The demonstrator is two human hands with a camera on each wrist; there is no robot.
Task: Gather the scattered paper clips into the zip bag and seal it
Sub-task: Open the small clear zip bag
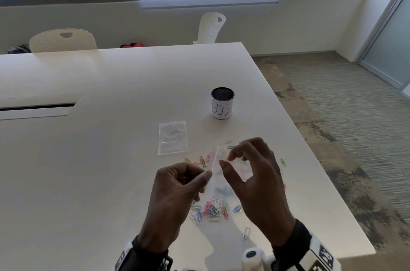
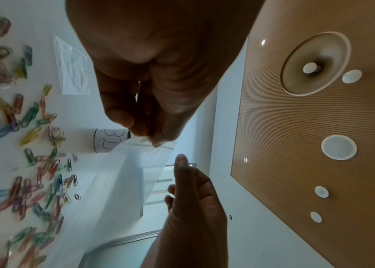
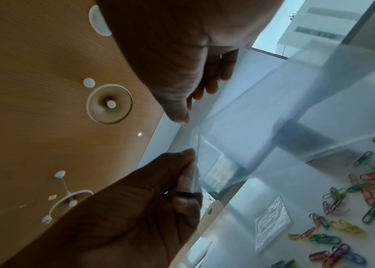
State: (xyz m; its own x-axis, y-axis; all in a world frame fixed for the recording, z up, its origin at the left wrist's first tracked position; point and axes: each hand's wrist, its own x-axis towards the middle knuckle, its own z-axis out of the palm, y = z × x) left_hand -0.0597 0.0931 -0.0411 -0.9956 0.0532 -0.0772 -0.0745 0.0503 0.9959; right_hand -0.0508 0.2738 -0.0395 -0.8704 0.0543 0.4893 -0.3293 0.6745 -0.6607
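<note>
up above the table (image 1: 111, 160), near its right edge, both hands hold a clear zip bag (image 1: 218, 182) in the air. left hand (image 1: 175, 193) has its fingers curled in, with thumb and forefinger pinching the bag's top edge on the left side; the left wrist view shows the same pinch on the strip (image 2: 150, 143). right hand (image 1: 255, 182) is half closed, its thumb and forefinger tips meeting on the bag's top edge on the right side, the other fingers bent loosely above. the bag hangs between the hands, and a few clips show blurred through its lower part; whether its mouth is open or pressed together cannot be told. paper clips (image 1: 210, 208) of many colours lie in a loose heap on the table under the bag, between the wrists, and more lie scattered beyond the hands (image 1: 200, 161) and toward the right edge, with a green one (image 1: 282, 162) well apart by that edge and a pale one (image 1: 246, 234) near the front edge. a second clear bag (image 1: 173, 137) lies flat on the table beyond the left hand, apart from the clips. a round cup (image 1: 221, 103) with a white label and dark mesh rim stands upright farther back. two white chairs (image 1: 63, 41) stand at the far edge.
</note>
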